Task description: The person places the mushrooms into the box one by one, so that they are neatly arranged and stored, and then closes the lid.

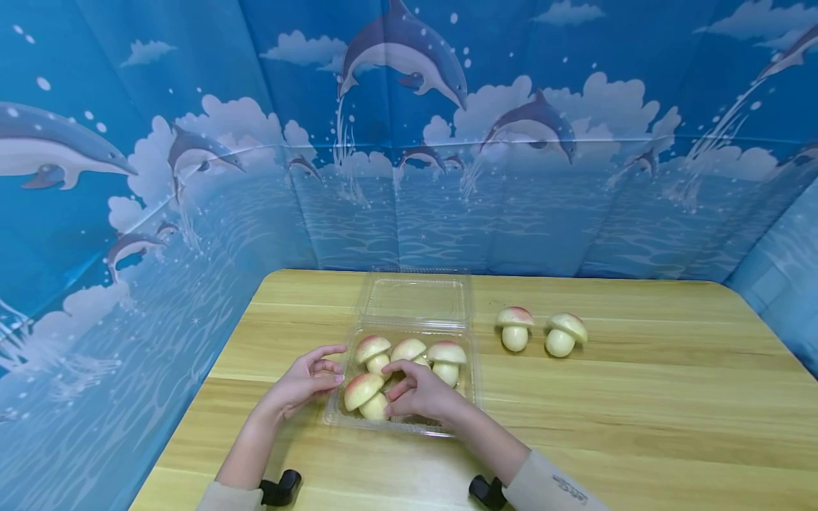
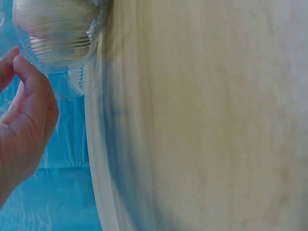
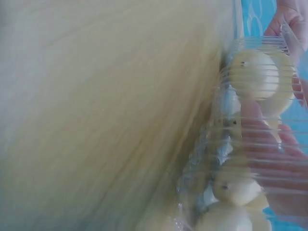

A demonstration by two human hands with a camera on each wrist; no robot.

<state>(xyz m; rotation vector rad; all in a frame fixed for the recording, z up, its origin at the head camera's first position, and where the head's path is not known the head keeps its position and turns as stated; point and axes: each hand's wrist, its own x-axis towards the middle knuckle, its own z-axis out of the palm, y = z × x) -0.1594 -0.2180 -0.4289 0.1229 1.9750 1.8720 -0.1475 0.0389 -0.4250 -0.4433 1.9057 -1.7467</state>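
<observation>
A clear plastic clamshell box (image 1: pixel 476 394) stands on the table with its lid (image 1: pixel 418 301) folded back. Inside are several toy mushrooms with pale stems and pink-tinged cream caps. My right hand (image 1: pixel 422 394) reaches into the box beside the front-left mushroom (image 1: pixel 363 392); the thumb touches its stem, and the fingers are loosely bent without closing round it. At the box's left side is my left hand (image 1: pixel 307 383), fingers loosely bent, fingertips near the rim. In the right wrist view, the box wall partly blurs the mushroom (image 3: pixel 255 74) and the right hand (image 3: pixel 274 163).
Two more toy mushrooms, one (image 1: pixel 515 329) upright and another (image 1: pixel 565 335) leaning, are on the wooden table (image 1: pixel 639 397) right of the box. A blue dolphin-print curtain (image 1: pixel 511 213) hangs behind the table and along its sides.
</observation>
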